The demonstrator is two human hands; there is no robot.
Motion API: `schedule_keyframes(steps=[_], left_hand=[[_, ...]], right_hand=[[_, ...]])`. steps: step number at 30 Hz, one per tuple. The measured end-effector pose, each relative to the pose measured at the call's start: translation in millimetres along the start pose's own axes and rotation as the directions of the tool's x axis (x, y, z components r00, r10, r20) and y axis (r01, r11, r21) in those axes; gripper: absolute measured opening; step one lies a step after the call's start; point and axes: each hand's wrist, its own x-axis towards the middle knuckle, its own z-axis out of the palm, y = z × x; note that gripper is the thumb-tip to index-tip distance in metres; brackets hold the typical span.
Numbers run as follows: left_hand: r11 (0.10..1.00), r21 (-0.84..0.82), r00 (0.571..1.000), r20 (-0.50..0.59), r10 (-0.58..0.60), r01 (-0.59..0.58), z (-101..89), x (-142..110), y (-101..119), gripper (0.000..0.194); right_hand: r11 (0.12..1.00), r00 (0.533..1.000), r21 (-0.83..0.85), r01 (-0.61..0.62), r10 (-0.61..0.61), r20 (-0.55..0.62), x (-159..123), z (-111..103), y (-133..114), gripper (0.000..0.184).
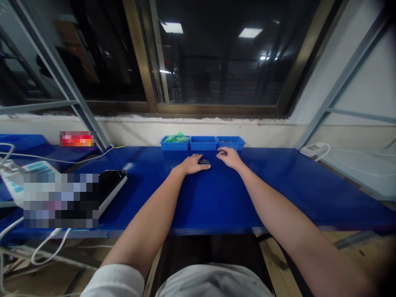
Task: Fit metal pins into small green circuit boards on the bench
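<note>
My left hand [192, 164] lies flat on the blue tabletop [213, 198], fingers stretched out and thumb apart. Right against it, between thumb and fingers, sits a small heap of dark, shiny pieces [204, 162], too small to name. My right hand [229, 158] hovers to the right of this heap with its fingers curled inward; whatever they may hold cannot be made out. Just beyond the hands, three blue bins stand in a row. A green plastic bag fills the left bin [175, 146], the middle bin [203, 144] shows no visible contents, and a few small bits lie in the right bin [238, 145].
On the left stands a black-and-white device [113, 185], partly pixelated, with white cables [51, 243] near it. A white power strip [314, 149] lies at the right back corner. Grey metal posts [89, 119] flank the table, and a window is behind it.
</note>
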Motion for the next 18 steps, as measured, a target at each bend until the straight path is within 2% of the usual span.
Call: schedule_keyframes(steps=[3, 7, 13, 18], left_hand=[[0.999, 0.048, 0.997, 0.076, 0.018, -0.022, 3.3, 0, 3, 0.093], [0.996, 0.067, 0.995, 0.087, 0.051, -0.057, 5.6, 1, 6, 0.089], [0.985, 0.054, 0.986, 0.037, 0.162, -0.164, 5.9, 1, 13, 0.076], [0.967, 0.033, 0.966, -0.053, 0.252, -0.251, 5.7, 1, 14, 0.06]], right_hand=[[0.976, 0.975, -0.144, 0.166, -0.141, 0.172, -7, 10, -16, 0.028], [0.915, 0.933, -0.255, 0.312, -0.243, 0.266, -10, 16, -23, 0.016], [0.912, 0.926, -0.287, 0.294, -0.197, 0.321, -8, 19, -20, 0.01], [0.881, 0.91, -0.354, 0.314, -0.172, 0.378, -7, 24, -19, 0.011]])
